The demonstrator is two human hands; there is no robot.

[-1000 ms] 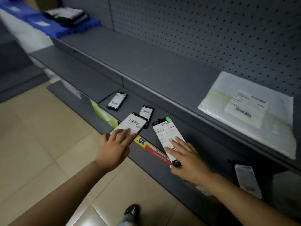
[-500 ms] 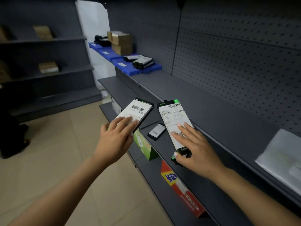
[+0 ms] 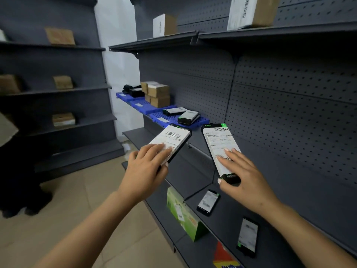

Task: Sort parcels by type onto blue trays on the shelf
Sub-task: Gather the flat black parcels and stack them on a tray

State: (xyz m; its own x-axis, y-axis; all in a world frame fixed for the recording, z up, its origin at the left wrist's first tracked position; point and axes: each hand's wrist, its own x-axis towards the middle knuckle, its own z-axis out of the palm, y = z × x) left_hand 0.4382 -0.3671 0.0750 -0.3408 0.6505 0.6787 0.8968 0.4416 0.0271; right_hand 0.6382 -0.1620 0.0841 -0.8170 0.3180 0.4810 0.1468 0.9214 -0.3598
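My left hand grips a flat black parcel with a white barcode label, fingers on top. My right hand grips a second flat black parcel with a white label, thumb under its near end. Both parcels are held in the air in front of the middle shelf. Ahead, on that shelf, a row of blue trays runs away from me; the nearest one holds two similar black parcels. The trays beyond carry brown cartons and dark parcels.
Two more black labelled parcels lie on the low shelf below my hands. A green box and a red-yellow box sit under it. Cartons stand on the top shelf and on the grey rack at left.
Both hands have lifted their parcels off the low shelf and carried them up and left toward the blue trays. My view has risen and turned toward the trays.
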